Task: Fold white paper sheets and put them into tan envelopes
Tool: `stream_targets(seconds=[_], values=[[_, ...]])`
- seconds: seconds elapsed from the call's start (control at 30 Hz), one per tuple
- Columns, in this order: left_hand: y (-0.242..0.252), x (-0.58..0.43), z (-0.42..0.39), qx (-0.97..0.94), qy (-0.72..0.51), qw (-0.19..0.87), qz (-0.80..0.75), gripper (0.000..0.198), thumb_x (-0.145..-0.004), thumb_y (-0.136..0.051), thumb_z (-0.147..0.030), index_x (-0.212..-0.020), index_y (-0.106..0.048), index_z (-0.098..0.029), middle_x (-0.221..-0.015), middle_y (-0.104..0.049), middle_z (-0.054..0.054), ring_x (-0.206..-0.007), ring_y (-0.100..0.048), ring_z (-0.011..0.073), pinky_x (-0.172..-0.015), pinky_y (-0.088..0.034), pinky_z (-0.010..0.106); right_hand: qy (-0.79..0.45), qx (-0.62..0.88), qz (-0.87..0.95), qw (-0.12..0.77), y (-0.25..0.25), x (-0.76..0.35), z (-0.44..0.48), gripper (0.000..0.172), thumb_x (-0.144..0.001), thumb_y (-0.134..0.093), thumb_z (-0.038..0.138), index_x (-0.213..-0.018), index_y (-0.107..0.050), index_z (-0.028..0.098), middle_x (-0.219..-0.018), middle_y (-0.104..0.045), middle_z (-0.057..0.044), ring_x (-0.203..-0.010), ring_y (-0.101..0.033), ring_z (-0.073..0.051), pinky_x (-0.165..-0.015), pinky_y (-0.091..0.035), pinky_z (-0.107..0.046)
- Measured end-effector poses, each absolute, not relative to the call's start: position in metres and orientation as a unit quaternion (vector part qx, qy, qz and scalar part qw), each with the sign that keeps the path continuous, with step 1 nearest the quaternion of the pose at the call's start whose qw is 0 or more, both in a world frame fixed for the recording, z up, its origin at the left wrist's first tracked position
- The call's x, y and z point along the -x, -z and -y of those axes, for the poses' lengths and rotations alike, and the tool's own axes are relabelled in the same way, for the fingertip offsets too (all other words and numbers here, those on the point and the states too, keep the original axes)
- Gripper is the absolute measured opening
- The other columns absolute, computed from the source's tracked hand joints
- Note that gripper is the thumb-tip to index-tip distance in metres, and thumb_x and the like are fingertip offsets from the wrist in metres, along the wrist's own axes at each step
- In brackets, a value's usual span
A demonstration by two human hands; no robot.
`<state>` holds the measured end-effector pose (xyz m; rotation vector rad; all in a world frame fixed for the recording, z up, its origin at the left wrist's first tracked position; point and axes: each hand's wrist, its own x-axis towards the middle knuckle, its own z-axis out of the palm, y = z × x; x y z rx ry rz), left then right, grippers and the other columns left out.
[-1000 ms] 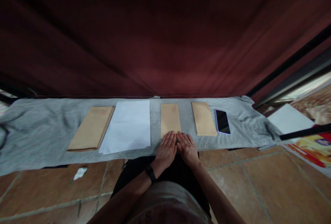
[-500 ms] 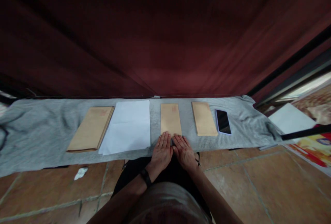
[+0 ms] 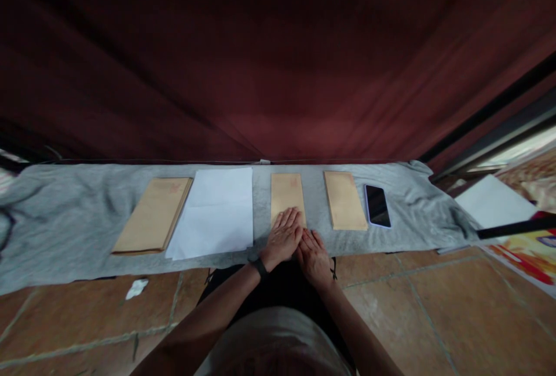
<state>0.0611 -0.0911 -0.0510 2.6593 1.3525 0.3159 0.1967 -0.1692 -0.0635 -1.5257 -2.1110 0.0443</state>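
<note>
A brown paper envelope (image 3: 286, 189) lies flat in front of me on a grey cloth (image 3: 263, 208). My left hand (image 3: 283, 237), with a dark band on its wrist, rests palm down over the envelope's near part, fingers stretched out. Close beside it, my right hand (image 3: 313, 257) lies flat at the envelope's near right corner, fingers also straight. The two hands touch or nearly touch. Both cover the envelope's near edge, and neither grips anything.
Left of the envelope is a stack of white paper (image 3: 217, 214), then a thicker stack of brown envelopes (image 3: 150, 216). To the right lie a smaller envelope stack (image 3: 345, 199) and a phone (image 3: 377, 206). A dark red curtain (image 3: 278, 103) hangs behind the cloth.
My left hand has slid forward and to the right, further onto the envelope. My right hand has shifted slightly right and back toward me.
</note>
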Motion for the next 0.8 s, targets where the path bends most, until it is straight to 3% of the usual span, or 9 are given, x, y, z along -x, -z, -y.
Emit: stream_targets(seconds=[0.17,0.4,0.67,0.8], values=[[0.056,-0.072,0.066,-0.879,-0.136,0.057,-0.453,0.054,-0.103,-0.03,-0.033,-0.153,-0.038,-0.016,-0.163,-0.033,0.009,-0.153,-0.022,0.0241,-0.126,-0.017,0.051,-0.032,0.575,0.773,0.266,0.061,-0.194,0.168,0.04,-0.101,-0.046,0.021,-0.139,-0.059,0.02,-0.134,-0.067,-0.009,-0.133,-0.056,-0.022,-0.12,-0.035,-0.045],[0.062,-0.071,0.033,-0.851,-0.135,0.052,-0.505,0.058,-0.102,-0.033,-0.043,-0.156,-0.034,-0.019,-0.165,-0.026,0.009,-0.154,-0.018,0.0264,-0.126,-0.013,0.05,-0.041,0.577,0.772,0.263,0.058,-0.195,0.168,0.046,-0.102,-0.043,0.021,-0.148,-0.048,0.02,-0.145,-0.058,-0.008,-0.136,-0.052,-0.021,-0.12,-0.034,-0.044],[0.069,-0.063,0.001,-0.81,-0.138,0.052,-0.567,0.069,-0.102,-0.03,-0.047,-0.156,-0.03,-0.005,-0.164,-0.025,0.018,-0.154,-0.017,0.0295,-0.125,-0.015,0.046,-0.04,0.578,0.769,0.269,0.057,-0.194,0.168,0.044,-0.102,-0.044,0.02,-0.146,-0.051,0.02,-0.145,-0.059,-0.008,-0.137,-0.052,-0.02,-0.12,-0.034,-0.044],[0.067,-0.058,-0.015,-0.809,-0.123,0.058,-0.572,0.067,-0.102,-0.028,-0.046,-0.156,-0.029,-0.007,-0.164,-0.029,0.015,-0.154,-0.019,0.0283,-0.125,-0.017,0.046,-0.038,0.577,0.77,0.271,0.058,-0.194,0.167,0.047,-0.101,-0.045,0.019,-0.147,-0.049,0.021,-0.144,-0.059,-0.008,-0.136,-0.053,-0.02,-0.12,-0.035,-0.044]])
